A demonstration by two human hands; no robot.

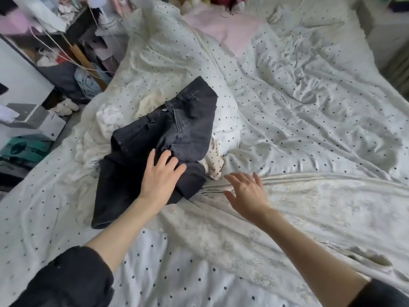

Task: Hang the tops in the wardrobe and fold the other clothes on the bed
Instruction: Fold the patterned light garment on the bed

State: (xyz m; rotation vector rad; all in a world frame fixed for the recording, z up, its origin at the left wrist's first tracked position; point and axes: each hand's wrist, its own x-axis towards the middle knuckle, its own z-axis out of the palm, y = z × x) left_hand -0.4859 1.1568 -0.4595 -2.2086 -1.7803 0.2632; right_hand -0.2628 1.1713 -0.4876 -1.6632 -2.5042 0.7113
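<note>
At the far left, a cluttered open storage unit beside the bed is seen, stuffed with fabrics and bags; whether it is the wardrobe cannot be told. Next to it, on the dotted bedcover, a small heap of pale garments is left crumpled and unfolded, and across it the dark jeans are spread, waistband toward the far side and one leg trailing toward the near edge. The jeans are bunched rather than folded, so the folding is judged to be only just begun, with the pale pieces beneath and a cream dotted garment at their right edge not yet dealt with; no hung top is shown. The left hand is laid flat on the jeans below the crotch, fingers straight and spread, pressing rather than gripping. Just to the right, the right hand is held wide open above a pale lacy cloth, clear of the jeans' nearest fold and holding nothing. Further back, a pink cloth is lying near the pillows.
</note>
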